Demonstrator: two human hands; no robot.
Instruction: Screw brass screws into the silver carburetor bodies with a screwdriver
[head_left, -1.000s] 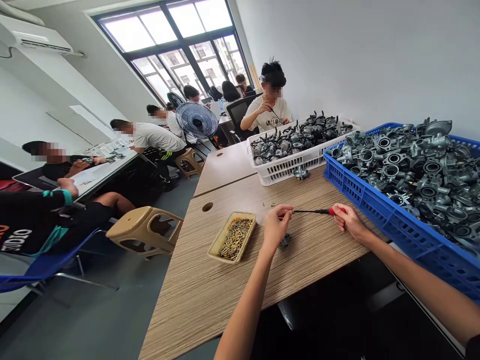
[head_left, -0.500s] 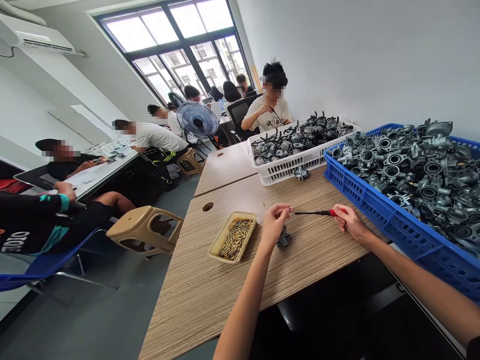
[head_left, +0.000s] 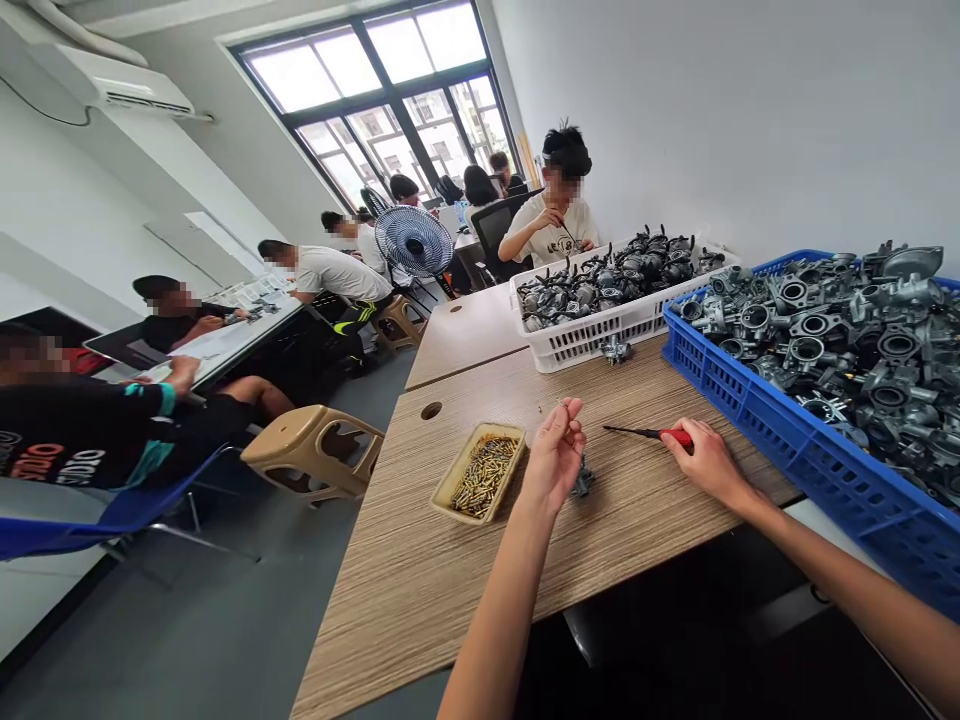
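Note:
My right hand [head_left: 703,458] is closed round the red handle of a screwdriver [head_left: 646,433] and rests low over the table, the dark shaft pointing left. My left hand [head_left: 556,455] is raised with palm turned up and fingers curled, thumb and fingertips together; whatever they pinch is too small to make out. Partly behind that hand, a small grey carburetor [head_left: 583,481] sits on the wood-grain table [head_left: 630,545]. To its left stands a shallow tan tray [head_left: 441,500] full of small brass pieces [head_left: 484,478].
A blue crate [head_left: 739,400] heaped with metal carburetor bodies stands at the right. Behind it is a white basket [head_left: 551,355] of similar parts, with one carburetor [head_left: 616,349] in front. A co-worker [head_left: 559,225] sits beyond. A tan stool [head_left: 311,450] stands left of the table.
My left hand has drawn away from the screwdriver tip and turned palm up. The right hand has lowered to the table with the screwdriver. The view has swung slightly left.

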